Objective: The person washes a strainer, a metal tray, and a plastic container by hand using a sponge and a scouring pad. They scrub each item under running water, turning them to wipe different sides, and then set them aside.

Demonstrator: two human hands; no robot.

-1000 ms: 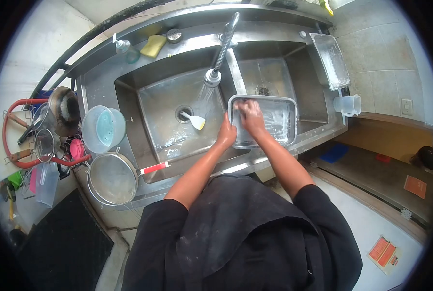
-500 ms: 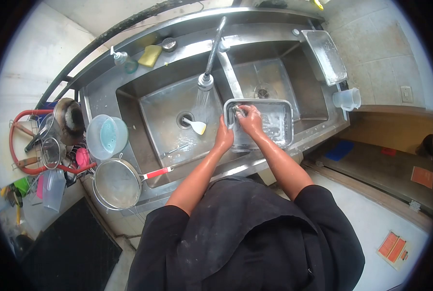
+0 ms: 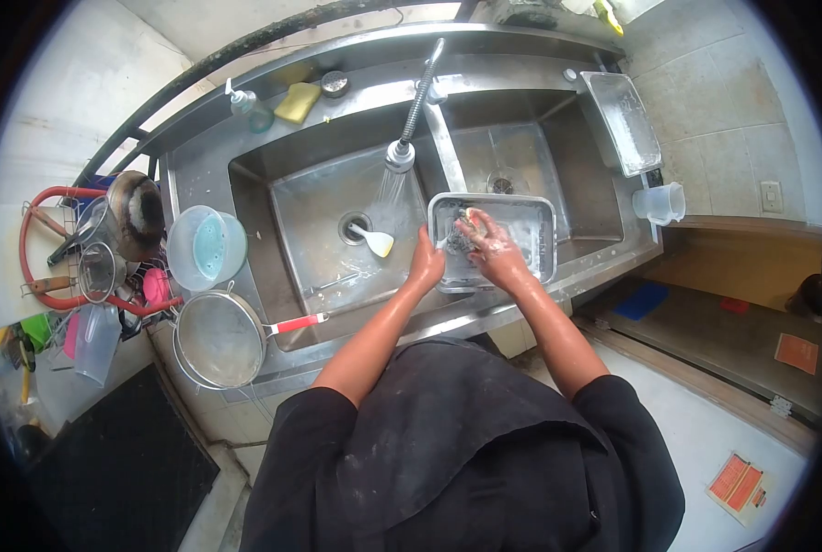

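A rectangular metal pan [image 3: 546, 258] with soap suds inside rests over the near edge of the right sink basin. My left hand [image 3: 427, 261] is closed on its left rim, thumb along the side. Inside the pan, my right hand [image 3: 496, 250] presses a grey scouring pad [image 3: 460, 237] against the left part of the bottom. Its fingers, wet and soapy, partly cover the pad. Left of the pan, water runs from a sprayer tap [image 3: 399, 156] into the left basin, where a white scraper [image 3: 374, 241] lies by the drain.
A strainer with a red handle [image 3: 298, 324] and a plastic tub [image 3: 210, 247] of bluish water stand at the left. Behind the basins are a soap bottle [image 3: 250, 109] and yellow sponge [image 3: 298, 102]. Another metal pan [image 3: 625, 124] and a plastic jug [image 3: 659, 203] are at the right.
My right hand has moved slightly right and toward me inside the pan, its fingers more spread over the scouring pad. My left hand keeps its hold. The whole view has shifted a little.
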